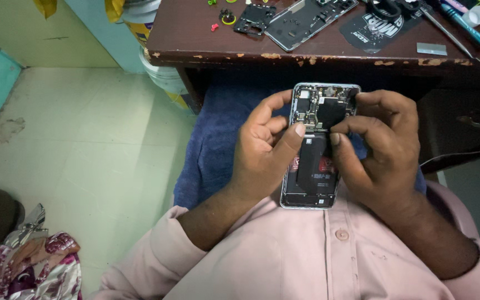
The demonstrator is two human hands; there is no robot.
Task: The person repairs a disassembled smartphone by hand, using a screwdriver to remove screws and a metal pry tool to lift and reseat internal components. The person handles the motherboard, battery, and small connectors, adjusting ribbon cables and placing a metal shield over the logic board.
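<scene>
An opened smartphone (315,150) with its back removed shows a circuit board at the top and a black battery below. I hold it over my lap, below the table edge. My left hand (265,153) grips its left side, with the thumb pressed on the middle near the board's lower edge. My right hand (381,150) wraps the right side, its fingers over the top right corner and the thumb tip beside my left thumb.
A worn dark wooden table (318,55) carries a removed phone back cover (306,19), a black bracket (254,19), small loose parts, a metal blade (431,49), tweezers and a screwdriver (465,25). Blue cloth (218,139) covers my lap. A patterned bag (34,266) lies on the floor.
</scene>
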